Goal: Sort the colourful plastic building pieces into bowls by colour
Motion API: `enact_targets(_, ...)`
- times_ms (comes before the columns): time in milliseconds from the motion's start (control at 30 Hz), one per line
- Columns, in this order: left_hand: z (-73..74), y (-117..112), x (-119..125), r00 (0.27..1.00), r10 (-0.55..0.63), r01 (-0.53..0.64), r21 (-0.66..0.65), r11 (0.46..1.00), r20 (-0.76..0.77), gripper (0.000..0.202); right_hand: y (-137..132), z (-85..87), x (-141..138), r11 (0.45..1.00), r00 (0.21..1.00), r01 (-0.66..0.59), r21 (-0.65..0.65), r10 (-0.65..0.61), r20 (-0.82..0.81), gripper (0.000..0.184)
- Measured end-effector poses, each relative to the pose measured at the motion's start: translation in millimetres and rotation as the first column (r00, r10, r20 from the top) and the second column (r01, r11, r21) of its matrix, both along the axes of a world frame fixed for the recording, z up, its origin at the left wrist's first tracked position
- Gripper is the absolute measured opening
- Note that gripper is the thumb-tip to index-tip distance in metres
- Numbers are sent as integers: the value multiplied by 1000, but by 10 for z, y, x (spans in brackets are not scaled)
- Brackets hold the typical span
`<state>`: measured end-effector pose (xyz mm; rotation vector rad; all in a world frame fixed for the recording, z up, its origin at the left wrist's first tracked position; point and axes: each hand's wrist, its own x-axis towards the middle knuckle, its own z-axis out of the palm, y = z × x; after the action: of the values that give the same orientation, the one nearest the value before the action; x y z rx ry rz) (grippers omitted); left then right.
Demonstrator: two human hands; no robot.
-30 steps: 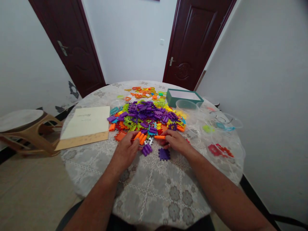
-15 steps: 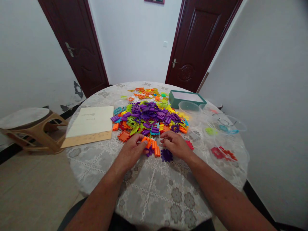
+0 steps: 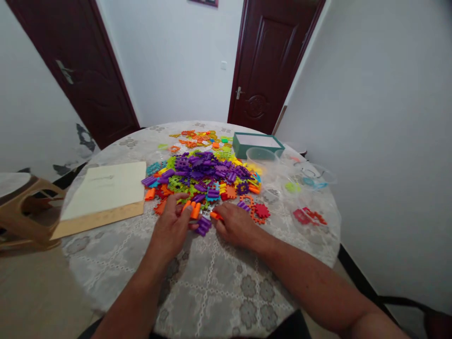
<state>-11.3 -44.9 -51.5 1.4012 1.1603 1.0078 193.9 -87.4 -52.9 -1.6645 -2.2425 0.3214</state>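
Observation:
A heap of coloured plastic interlocking pieces [image 3: 206, 172], mostly purple, orange and green, lies in the middle of a round table [image 3: 212, 282] with a lace cloth. My left hand [image 3: 172, 227] sits at the heap's near edge, fingers curled round orange tube pieces [image 3: 193, 208]. My right hand [image 3: 235, 226] lies beside it, palm down, pinching an orange piece [image 3: 215, 216] at its fingertips. A purple piece [image 3: 202, 226] lies between the two hands. A red toothed piece [image 3: 262, 211] rests just right of my right hand.
A cream paper sheet on a brown card [image 3: 102, 190] lies at the left. A teal box [image 3: 257, 142] and clear plastic bowls [image 3: 263, 155] holding a few coloured pieces stand at the right. A wooden stool [image 3: 21, 207] stands left of the table. Two dark doors are behind.
The camera has swung right and down a little. My left hand keeps the orange tubes; my right hand has slid left, and the purple toothed piece that lay by it is no longer seen.

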Motion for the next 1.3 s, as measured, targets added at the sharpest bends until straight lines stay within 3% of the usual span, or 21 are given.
enact_targets(133, -17, 40, -32, 989, -26, 36, 66, 997, -147, 42, 50, -3, 56, 997, 941, -72, -10, 64, -334, 21)
enact_targets(300, 58, 29, -8, 947, -59, 118, 169, 978, -317, 44, 61, -62, 28, 969, 680, -183, -167, 2, -733, 20)
enact_targets(433, 131, -23, 38, 916, -134, 219, 192, 957, -378, 41, 68, -90, -6, 904, 505, -313, -291, -101, -857, 23)
enact_targets(600, 99, -23, 42, 903, -115, 250, 290, 924, -413, 36, 70, -52, -3, 902, 498, -292, -319, -141, -855, 27)
enact_targets(867, 135, -73, 37, 856, -224, 382, 278, 882, -465, 45, 58, 22, 39, 866, 424, -403, -297, -111, -899, 37)
enact_targets(1000, 137, -112, 39, 849, -217, 390, 294, 873, -481, 43, 25, 69, 53, 872, 442, -408, -270, -70, -894, 33)
enact_targets(1100, 131, -124, 37, 874, -219, 359, 272, 893, -435, 41, 25, 69, 32, 900, 446, -360, -247, -66, -892, 35)
enact_targets(1233, 135, -147, 42, 903, -294, 368, 211, 905, -314, 39, 50, 14, 17, 854, 375, -441, -277, -105, -921, 49)
enact_targets(1300, 126, -144, 39, 913, -312, 364, 182, 913, -261, 39, 61, -2, 45, 856, 413, -431, -286, -94, -906, 49)
